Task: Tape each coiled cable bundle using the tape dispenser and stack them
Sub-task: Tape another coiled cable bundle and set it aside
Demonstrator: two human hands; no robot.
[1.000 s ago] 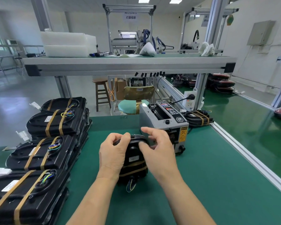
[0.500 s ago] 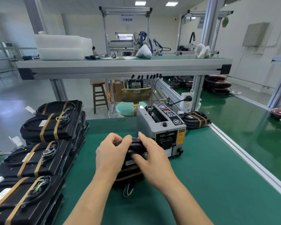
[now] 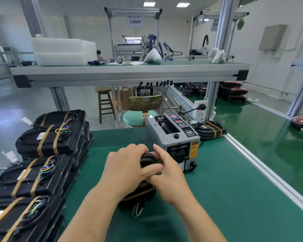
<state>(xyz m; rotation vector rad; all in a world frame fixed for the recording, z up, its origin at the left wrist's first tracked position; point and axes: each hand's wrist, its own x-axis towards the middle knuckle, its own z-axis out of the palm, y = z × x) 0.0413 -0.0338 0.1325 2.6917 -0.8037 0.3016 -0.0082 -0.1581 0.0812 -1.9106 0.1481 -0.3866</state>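
Gripping coiled cable bundle [image 3: 148,158] in left hand [image 3: 124,170] and right hand [image 3: 167,177], apparently smoothing tape; next, lifting onto stacks [image 3: 49,137] along counter [image 3: 217,189] left edge.

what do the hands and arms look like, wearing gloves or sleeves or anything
The left hand and right hand are bare: no gloves, rings or watch show. Both forearms are uncovered down to the frame's lower edge, with no sleeve or wrist strap in view.
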